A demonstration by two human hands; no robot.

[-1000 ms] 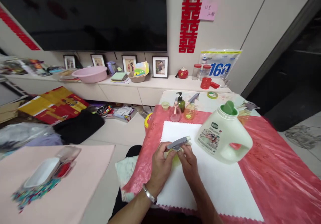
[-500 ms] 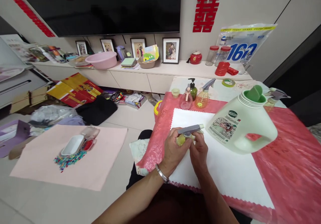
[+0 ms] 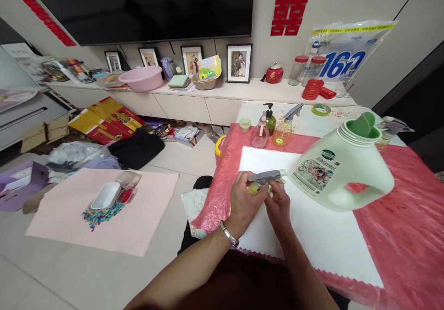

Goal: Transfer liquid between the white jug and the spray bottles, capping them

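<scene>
Both hands are closed around a spray bottle [image 3: 266, 176] with a grey trigger head and a yellowish body, held above a white cloth [image 3: 322, 236]. My left hand [image 3: 243, 201] wraps the bottle just under the head, and a silver bangle circles that wrist. The fingers of my right hand [image 3: 278, 203] grip its other side, close to the nozzle end; most of the bottle's body is hidden by the fingers. Just to the right stands a large pale green jug [image 3: 347, 166] with a dark green cap tilted in its mouth.
Behind the cloth are a clear pink bottle [image 3: 259, 135], a green pump bottle [image 3: 269, 118], an orange spray bottle [image 3: 283, 132] and a small cup [image 3: 244, 124]. Green tape [image 3: 321, 110] lies farther back. On the left, a pink sheet [image 3: 138, 226] carries a white tray [image 3: 106, 195] and coloured bits.
The view has shifted slightly, so the surroundings appear a little displaced. Both hands keep their hold on the spray bottle, with little visible change in grip.
</scene>
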